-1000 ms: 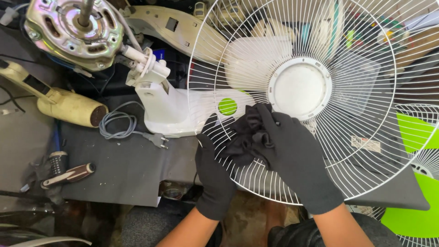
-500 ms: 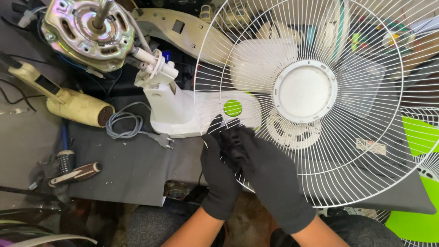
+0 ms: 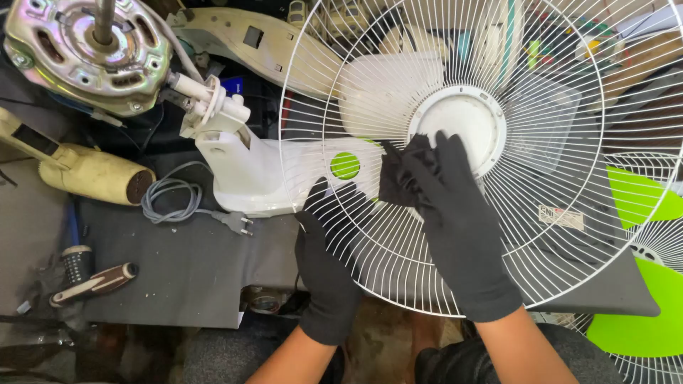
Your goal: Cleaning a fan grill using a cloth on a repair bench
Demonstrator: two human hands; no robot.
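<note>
A: What do the two hands do, starting from the near side?

B: Both wear black gloves. The left hand (image 3: 324,267) is under the white wire grille (image 3: 562,235), fingers spread open against the wires at about 7 o'clock of the grille. It supports, it does not close on anything.

A: And the right hand?

B: The right hand (image 3: 459,220) lies on top of the grille, pressing a black cloth (image 3: 402,174) on the wires. The fingers are closed over the cloth. The cloth is at 9 o'clock of the round white hub (image 3: 462,128), touching its edge, so the hub lies toward 1 o'clock from the grip. The right hand is the nearer one to it.

A: Any labels?

B: A small white rectangular label (image 3: 560,215) is on the grille at 4 o'clock of the hub. Farther, at 10 o'clock, is a metal motor (image 3: 85,53), and a beige tool (image 3: 85,171) at 9 o'clock.
</note>
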